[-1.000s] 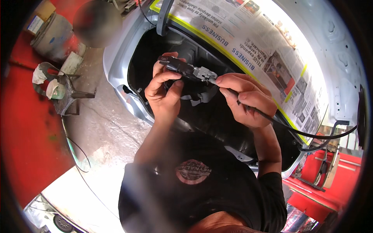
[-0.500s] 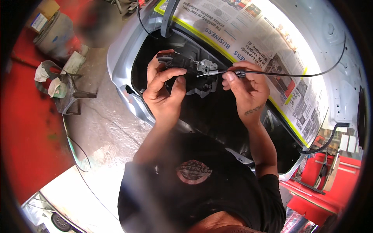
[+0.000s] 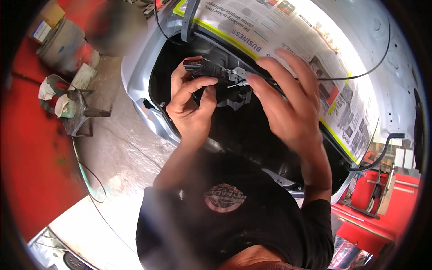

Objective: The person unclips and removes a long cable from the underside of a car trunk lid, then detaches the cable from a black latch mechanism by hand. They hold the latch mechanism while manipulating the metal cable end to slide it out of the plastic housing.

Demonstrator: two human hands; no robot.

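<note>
My left hand (image 3: 191, 101) holds a black plastic latch unit (image 3: 209, 67) between its thumb and fingers. A metal bracket (image 3: 236, 74) sits on the unit's right side. Beside it lies the metal end fitting (image 3: 243, 83) of a black control cable (image 3: 346, 78), with a thin wire tip pointing toward the unit. My right hand (image 3: 290, 101) is open, its fingers stretched and apart, a little blurred. Its nearest fingertip is close to the fitting; whether they touch, I cannot tell. Part of the cable runs hidden behind this hand.
Below the hands is the dark opening of a silver car body (image 3: 139, 90). Newspaper (image 3: 270, 27) edged with yellow tape covers the panel beyond it. A grey chair (image 3: 83, 110) stands at left near a red surface (image 3: 36, 157). Red shop equipment (image 3: 364, 229) is at lower right.
My right hand has let go of the cable and opened, its fingers now spread above it. The left hand keeps its hold on the latch unit. The view has shifted slightly.
</note>
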